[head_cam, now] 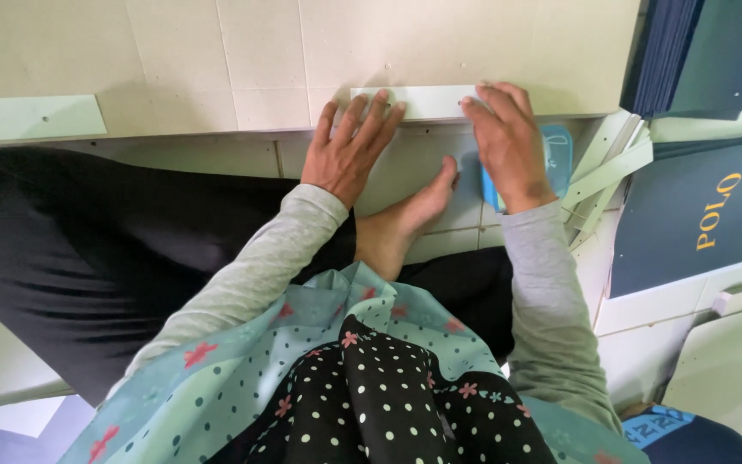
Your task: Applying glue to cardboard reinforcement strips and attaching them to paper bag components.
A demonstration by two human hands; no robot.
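A pale strip (418, 101) lies along the lower edge of a large cardboard sheet (302, 51), upper middle of the frame. The left hand (349, 155) presses it flat with spread fingers; the right hand (504, 142) bears down on its right end, seemingly to keep it aligned. A blue tool (557, 155) sits beneath the right hand, with loose pale strips (611, 172) and dark blue boards (697, 206) at right.

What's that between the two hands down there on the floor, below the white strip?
In the head view, a bare foot lies between the left hand and right hand, resting on pale board. Both hands press the white strip.
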